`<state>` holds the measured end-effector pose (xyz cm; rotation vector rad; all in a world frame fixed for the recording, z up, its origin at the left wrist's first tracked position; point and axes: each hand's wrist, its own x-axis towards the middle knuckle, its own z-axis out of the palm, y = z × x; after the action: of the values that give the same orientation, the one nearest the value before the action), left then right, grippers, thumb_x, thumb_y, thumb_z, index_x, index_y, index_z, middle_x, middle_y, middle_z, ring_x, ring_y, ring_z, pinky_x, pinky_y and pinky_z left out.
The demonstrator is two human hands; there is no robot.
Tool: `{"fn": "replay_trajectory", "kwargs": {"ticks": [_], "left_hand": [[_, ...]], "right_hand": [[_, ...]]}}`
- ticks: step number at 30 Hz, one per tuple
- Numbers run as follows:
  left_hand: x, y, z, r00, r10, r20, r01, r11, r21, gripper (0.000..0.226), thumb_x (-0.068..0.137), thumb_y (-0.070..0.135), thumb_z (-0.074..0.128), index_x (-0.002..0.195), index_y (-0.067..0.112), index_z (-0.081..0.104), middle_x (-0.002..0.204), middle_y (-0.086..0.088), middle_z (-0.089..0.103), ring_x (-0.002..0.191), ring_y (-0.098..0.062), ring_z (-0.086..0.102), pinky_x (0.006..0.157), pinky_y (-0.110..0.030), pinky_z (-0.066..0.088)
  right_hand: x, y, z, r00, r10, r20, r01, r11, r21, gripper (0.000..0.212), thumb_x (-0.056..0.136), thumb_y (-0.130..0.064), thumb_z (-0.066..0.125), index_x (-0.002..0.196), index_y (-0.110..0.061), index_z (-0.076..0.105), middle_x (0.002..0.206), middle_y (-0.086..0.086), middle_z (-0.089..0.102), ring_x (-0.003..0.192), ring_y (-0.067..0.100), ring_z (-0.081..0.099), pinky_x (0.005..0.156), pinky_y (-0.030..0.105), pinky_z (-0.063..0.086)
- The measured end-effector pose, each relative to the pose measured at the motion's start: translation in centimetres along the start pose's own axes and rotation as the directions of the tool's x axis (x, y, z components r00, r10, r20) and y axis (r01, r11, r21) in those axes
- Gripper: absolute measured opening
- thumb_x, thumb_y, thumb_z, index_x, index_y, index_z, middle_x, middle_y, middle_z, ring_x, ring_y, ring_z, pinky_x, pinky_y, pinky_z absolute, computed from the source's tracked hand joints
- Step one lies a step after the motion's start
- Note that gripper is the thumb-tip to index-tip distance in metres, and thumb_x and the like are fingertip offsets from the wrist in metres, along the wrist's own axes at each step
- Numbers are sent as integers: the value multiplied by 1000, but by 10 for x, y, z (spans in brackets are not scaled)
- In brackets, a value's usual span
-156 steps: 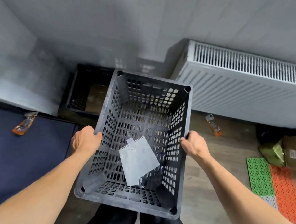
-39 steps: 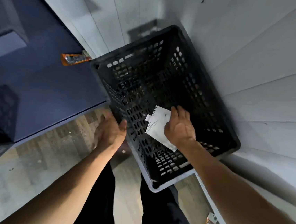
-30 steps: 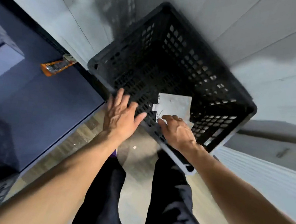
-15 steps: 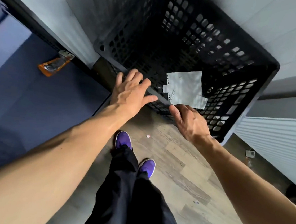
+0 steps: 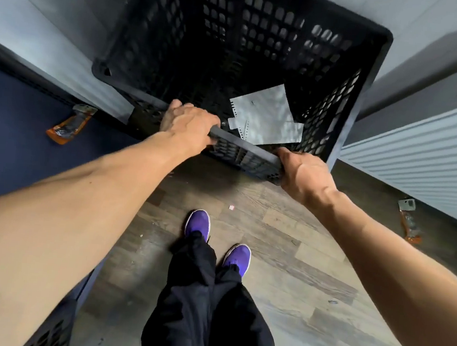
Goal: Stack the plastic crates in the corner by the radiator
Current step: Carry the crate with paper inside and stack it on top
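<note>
A black perforated plastic crate (image 5: pixel 364 82) stands in the corner between the grey wall and the white radiator (image 5: pixel 419 155). White paper sheets (image 5: pixel 266 118) lie inside it. My left hand (image 5: pixel 190 127) is closed over the crate's near rim. My right hand (image 5: pixel 302 171) grips the same rim at its near right corner. What the crate rests on is hidden below it.
A dark blue mat (image 5: pixel 16 130) lies to the left with an orange wrapper (image 5: pixel 68 126) on it. Another orange wrapper (image 5: pixel 409 221) lies on the wood floor below the radiator. Another black crate's edge (image 5: pixel 53 331) shows at the bottom left. My purple shoes (image 5: pixel 218 238) stand just behind the crate.
My left hand has gone from flat on the rim to closed over it. My right hand has shifted right to the near corner. The view has tilted further down.
</note>
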<state>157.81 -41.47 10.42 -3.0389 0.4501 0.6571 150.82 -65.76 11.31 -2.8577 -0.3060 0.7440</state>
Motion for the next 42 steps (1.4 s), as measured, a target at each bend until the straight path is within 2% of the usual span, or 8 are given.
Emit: {"fn": "replay_trajectory", "kwargs": {"ticks": [6,10,13,21,26,34,37,42], "left_hand": [[10,5,-6,993,101,69,-102,994,24,49,79,75,52,93,31,65,85,0,60,93,-30,60,84,-39,39],[14,5,0,990,143,8,-143,986,90,35,86,56,61,98,24,68,89,-6,65,95,-31,62,80,-35,46],[10,4,-1,981,192,-38,-185,973,134,42,87,64,53,91,25,68,88,-6,68,92,-30,64,75,-32,39],[26,-1,-11,984,165,-67,-156,980,123,51,85,69,52,94,22,71,87,-7,66,91,-31,62,75,-36,38],[26,-3,-6,978,182,-103,-172,980,99,37,90,58,57,94,23,69,82,-6,59,91,-32,61,77,-38,42],[15,14,4,986,159,-44,-156,985,74,38,88,61,54,98,27,68,82,-3,61,78,-25,53,70,-34,33],[12,19,11,983,182,-10,-180,979,94,39,89,57,54,103,24,68,94,-5,68,89,-26,62,73,-34,35],[21,16,7,992,119,29,-121,991,62,42,85,63,55,94,24,67,84,-6,63,79,-27,56,70,-34,38]], "right_hand": [[8,11,7,994,-100,-43,100,995,-2,46,82,-27,70,124,-22,51,87,12,70,78,36,64,68,38,49],[10,10,12,993,-96,-74,95,995,-23,49,80,-24,73,124,-26,51,86,9,70,77,33,64,69,37,52],[7,8,12,995,-60,-84,58,998,-25,49,79,-22,74,123,-27,52,85,8,70,76,32,64,70,36,52],[21,7,-5,975,-85,-206,69,994,-82,21,89,-14,62,108,-17,52,76,14,66,68,35,63,64,37,46],[19,8,-3,976,-98,-195,79,992,-99,21,89,-13,61,108,-16,52,77,15,67,69,36,63,63,38,47],[4,14,16,966,-83,-246,55,992,-117,15,93,-18,58,107,-14,55,74,10,68,61,36,63,56,35,44],[0,19,24,965,-80,-248,53,992,-117,18,93,-17,57,110,-15,54,73,11,68,60,37,64,55,38,46],[9,19,17,969,-105,-224,85,991,-99,20,90,-15,61,108,-17,54,71,13,67,62,39,62,55,34,38]]}}
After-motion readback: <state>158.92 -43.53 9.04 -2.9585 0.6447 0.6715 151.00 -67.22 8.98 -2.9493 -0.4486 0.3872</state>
